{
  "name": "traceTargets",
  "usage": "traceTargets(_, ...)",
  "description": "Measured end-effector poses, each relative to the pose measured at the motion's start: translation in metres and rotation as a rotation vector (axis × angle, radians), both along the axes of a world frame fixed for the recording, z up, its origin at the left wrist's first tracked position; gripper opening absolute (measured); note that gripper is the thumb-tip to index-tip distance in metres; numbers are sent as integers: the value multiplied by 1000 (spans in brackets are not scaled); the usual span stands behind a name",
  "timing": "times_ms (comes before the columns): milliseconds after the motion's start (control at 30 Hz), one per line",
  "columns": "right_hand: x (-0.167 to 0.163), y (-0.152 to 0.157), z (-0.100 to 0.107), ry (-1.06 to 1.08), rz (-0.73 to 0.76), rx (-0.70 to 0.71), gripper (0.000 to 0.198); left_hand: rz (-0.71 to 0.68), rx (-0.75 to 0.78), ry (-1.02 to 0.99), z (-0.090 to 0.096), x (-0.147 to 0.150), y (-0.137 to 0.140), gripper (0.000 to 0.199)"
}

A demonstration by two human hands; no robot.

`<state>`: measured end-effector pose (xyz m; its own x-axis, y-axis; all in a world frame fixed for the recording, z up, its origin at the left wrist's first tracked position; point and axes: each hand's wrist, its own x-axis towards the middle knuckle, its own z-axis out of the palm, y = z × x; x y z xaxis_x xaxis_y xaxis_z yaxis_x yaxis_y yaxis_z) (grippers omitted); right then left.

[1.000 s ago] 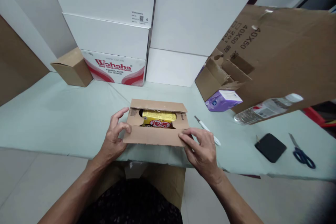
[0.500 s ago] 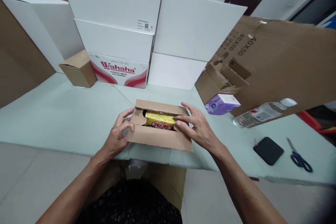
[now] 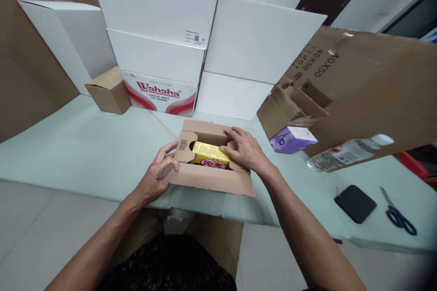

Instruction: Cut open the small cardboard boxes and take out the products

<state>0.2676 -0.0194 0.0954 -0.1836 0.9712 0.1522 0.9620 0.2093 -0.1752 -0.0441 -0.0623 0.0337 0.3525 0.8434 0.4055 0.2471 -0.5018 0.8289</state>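
Observation:
A small brown cardboard box [image 3: 211, 182] sits near the table's front edge, its top flaps spread apart. Inside lies a yellow carton [image 3: 208, 151] with red and white lettering, partly covered by the end flaps. My left hand [image 3: 160, 170] grips the box's left end, thumb and fingers curled at its edge. Across the right end, my right hand [image 3: 244, 148] holds the cardboard, its fingers at the far flap and one fingertip against the yellow carton. The right end flap is partly hidden under that hand.
White cartons, one marked Wahaha [image 3: 159, 93], stand behind beside a small brown box [image 3: 109, 91]. To the right are an opened brown box [image 3: 280, 109], a purple carton [image 3: 292, 140], a water bottle [image 3: 348, 152], a black pouch [image 3: 355, 203] and scissors [image 3: 398, 213].
The far flap has swung back and the box opening is wider, showing more of the yellow carton. My right hand has moved inward over the right end. My left hand keeps its place.

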Motion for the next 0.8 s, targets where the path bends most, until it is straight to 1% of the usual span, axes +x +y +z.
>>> traceTargets(67, 2, 2, -1, -10, 21, -39, 62, -27, -42, 3, 5, -4, 1, 11)
traceTargets(133, 3, 2, -2, -19, 23, -47, 61, -65, -103, -8, 12, -10, 3, 13)
traceTargets(167, 3, 2, -3, -21, 24, -48, 61, -64, -133, -16, 17, -14, 4, 14)
traceTargets(233, 1, 0, -3, -18, 21, -50, 61, -7, -159, -35, 28, -17, 6, 15)
traceTargets(267, -1, -1, -3, -15, 18, -47, 61, 39, -143, -42, 36, -16, 7, 15)
traceTargets(333, -3, -3, -2, -17, 16, -32, 60, 95, -53, -30, 51, -8, 10, 14)
traceTargets(400, -3, -5, -1, -37, 15, -12, 59, 45, 66, 28, 66, 5, 16, 16)
traceTargets(467, -2, -8, 2, -76, 14, -1, 59, -71, 150, 143, 76, 21, 25, 19)
traceTargets(533, -2, -13, 5, -130, 12, 14, 58, -164, 194, 307, 80, 34, 32, 23)
traceTargets(633, -8, -24, 14, -238, -29, 73, 55, -226, 258, 556, 76, 46, 37, 26)
traceTargets(700, -17, -32, 20, -303, -87, 72, 52, -204, 308, 655, 71, 49, 35, 26)
traceTargets(800, -24, -38, 30, -301, -171, -30, 39, -89, 373, 708, 65, 49, 30, 25)
